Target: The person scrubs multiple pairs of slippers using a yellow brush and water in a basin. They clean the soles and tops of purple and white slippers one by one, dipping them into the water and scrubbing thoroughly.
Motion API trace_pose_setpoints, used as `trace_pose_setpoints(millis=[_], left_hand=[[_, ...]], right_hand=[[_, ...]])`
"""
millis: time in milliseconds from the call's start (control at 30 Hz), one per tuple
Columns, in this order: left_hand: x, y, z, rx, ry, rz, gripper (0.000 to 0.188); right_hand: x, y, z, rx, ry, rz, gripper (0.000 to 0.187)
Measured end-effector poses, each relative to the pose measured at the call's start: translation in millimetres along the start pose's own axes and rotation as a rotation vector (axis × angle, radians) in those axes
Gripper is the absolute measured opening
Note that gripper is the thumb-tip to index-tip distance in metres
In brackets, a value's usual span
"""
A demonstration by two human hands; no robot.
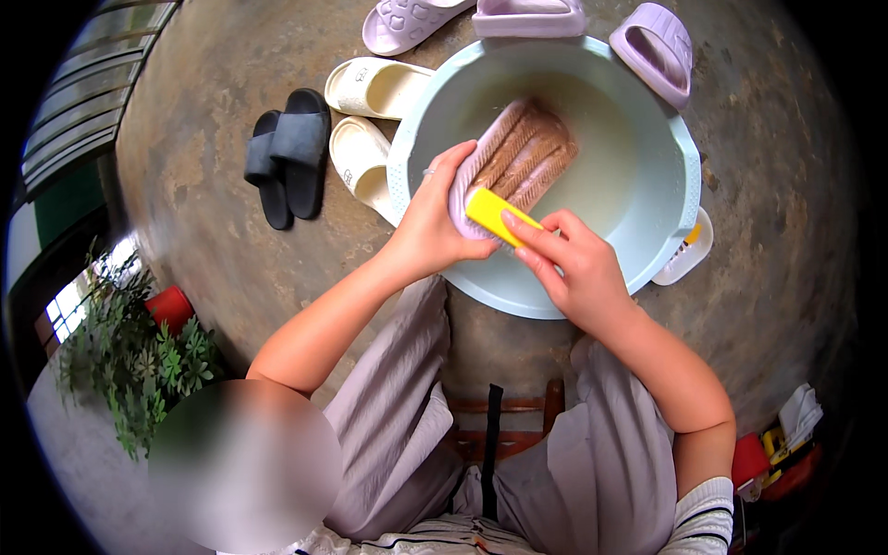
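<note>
A pinkish-purple slipper (527,148) is held sole up over a pale blue basin (680,199), its ridged tread stained brown. My left hand (439,213) grips it by the near left end, thumb and fingers along its edge. In my right hand (578,268) is a yellow brush (499,216), pressed against the near end of the sole; its underside is hidden. Cloudy water (620,185) lies in the basin below the slipper.
Around the basin are a cream pair of slippers (363,157), dark slippers (303,153), and lilac slippers (655,55). A white oval item (689,250) rests by the right rim. Leafy plants (139,356) stand at left; a wooden stool (553,402) shows between my legs.
</note>
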State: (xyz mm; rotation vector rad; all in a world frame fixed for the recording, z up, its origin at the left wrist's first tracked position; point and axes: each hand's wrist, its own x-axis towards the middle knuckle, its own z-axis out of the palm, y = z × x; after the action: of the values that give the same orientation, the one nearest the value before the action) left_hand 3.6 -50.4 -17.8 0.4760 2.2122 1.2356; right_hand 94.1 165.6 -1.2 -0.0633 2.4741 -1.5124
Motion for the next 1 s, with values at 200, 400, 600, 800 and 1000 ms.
trace_pose_setpoints(millis=[200, 400, 600, 800, 1000], left_hand=[[-0.9, -5.7, 23.4, 0.044, -0.023, 0.003, 0.119], [1.2, -14.5, 23.2, 0.072, -0.045, -0.012, 0.117], [4.6, -22.5, 33.3, 0.003, 0.012, -0.062, 0.108], [11.6, -19.2, 36.1, 0.053, 0.051, -0.008, 0.106], [13.1, -21.6, 38.7, 0.043, 0.044, -0.003, 0.105]], right_hand=[[30.7, 60.6, -1.6, -0.329, 0.213, 0.298, 0.038], [-1.7, 10.7, 11.7, -0.215, 0.067, 0.156, 0.035], [-10.7, -3.8, 7.9, -0.158, -0.001, 0.096, 0.030], [5.6, 49.1, 11.1, -0.320, 0.160, 0.128, 0.033], [16.7, 69.7, 3.3, -0.385, 0.190, 0.194, 0.034]])
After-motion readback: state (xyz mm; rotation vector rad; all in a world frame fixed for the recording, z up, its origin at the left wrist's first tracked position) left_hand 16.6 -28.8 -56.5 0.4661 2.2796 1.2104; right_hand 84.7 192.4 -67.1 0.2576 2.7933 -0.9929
